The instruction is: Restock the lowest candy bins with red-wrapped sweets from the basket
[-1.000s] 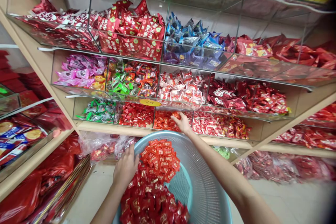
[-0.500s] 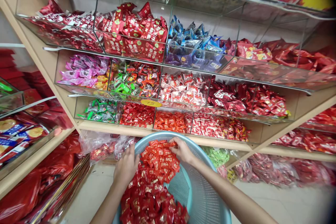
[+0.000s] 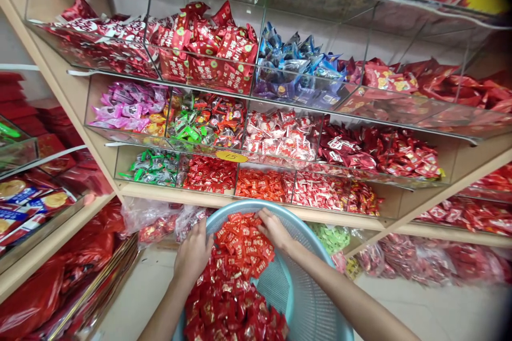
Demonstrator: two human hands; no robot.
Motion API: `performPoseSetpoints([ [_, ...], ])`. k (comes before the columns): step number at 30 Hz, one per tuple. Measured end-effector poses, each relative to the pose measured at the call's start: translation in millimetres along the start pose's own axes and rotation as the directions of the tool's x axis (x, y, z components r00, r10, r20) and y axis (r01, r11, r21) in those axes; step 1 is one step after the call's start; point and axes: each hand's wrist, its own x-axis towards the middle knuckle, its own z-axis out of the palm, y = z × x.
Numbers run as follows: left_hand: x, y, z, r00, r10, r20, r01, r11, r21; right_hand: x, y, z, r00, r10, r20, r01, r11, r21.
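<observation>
A light blue plastic basket (image 3: 316, 277) stands in front of me, with a fine mesh bottom. Dark red wrapped candies (image 3: 236, 306) are heaped at its near left, and orange-red wrapped candies (image 3: 244, 242) with pale lettering lie at its far side. My left hand (image 3: 194, 250) lies over the basket's left rim, thumb on the inner side and fingers pointing away from me along the outside. Inside the far rim, my right hand (image 3: 277, 230) touches the edge of the orange-red candies with its fingertips. Its fingers are slightly bent and apart, with nothing visible between them.
Clear shelf bins hold red candies (image 3: 212, 173), orange candies (image 3: 260, 185), blue packets (image 3: 296, 58) and other sweets. A yellow price tag (image 3: 231, 156) marks one shelf. Plastic bags (image 3: 160, 221) of sweets lie below. Red packages (image 3: 32, 293) fill the lower left.
My right hand's fingers have shifted slightly left and spread a little at the candies' edge. The left hand holds nearly the same place on the rim.
</observation>
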Motion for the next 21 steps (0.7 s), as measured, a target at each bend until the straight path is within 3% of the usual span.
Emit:
performPoseSetpoints([
  [8, 1, -2, 4.6, 1.000, 0.005, -0.026, -0.005, 1.000, -0.013, -5, -2, -4, 0.999, -0.041, -0.004, 0.041, 0.998, 0.045],
  [15, 1, -2, 4.4, 0.999, 0.009, -0.031, -0.009, 1.000, 0.006, -10, -11, -15, 0.999, 0.004, -0.052, -0.002, 0.999, 0.040],
  [21, 0, -1, 3.0, 1.000, 0.001, -0.018, -0.001, 1.000, 0.016, -20, -17, -6, 0.991, 0.124, -0.058, -0.106, 0.963, 0.249],
])
